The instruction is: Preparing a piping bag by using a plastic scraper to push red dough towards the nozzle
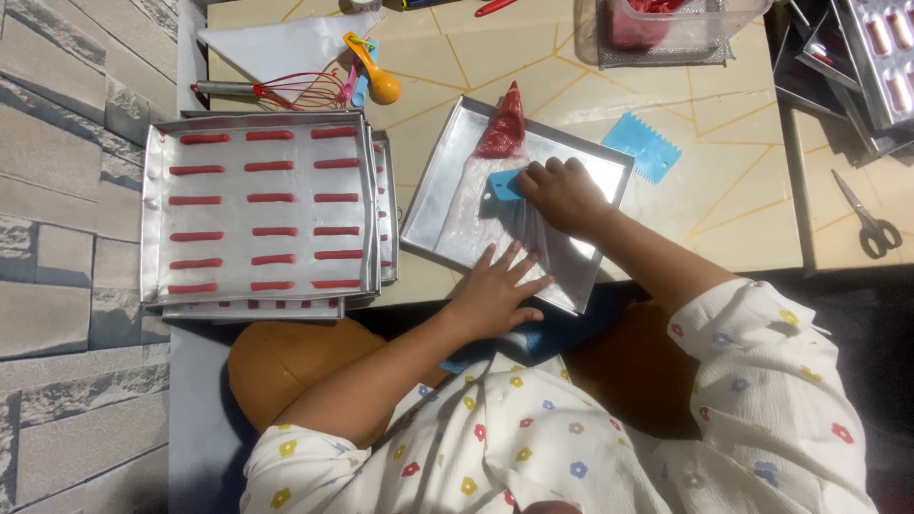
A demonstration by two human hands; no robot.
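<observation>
Flattened piping bag (495,181) (red-filled tip)

A filled baking tray (157,205) carries rows of red piped strips (270,198). Beyond this tray: a red whisk (286,90) and an orange spoon (377,76). Well to its right: a blue toothed scraper (643,145), then scissors (868,219).

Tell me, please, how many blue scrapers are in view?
2: one blue scraper under the right hand on the piping bag in the tray; one toothed scraper on the table, right.
</observation>
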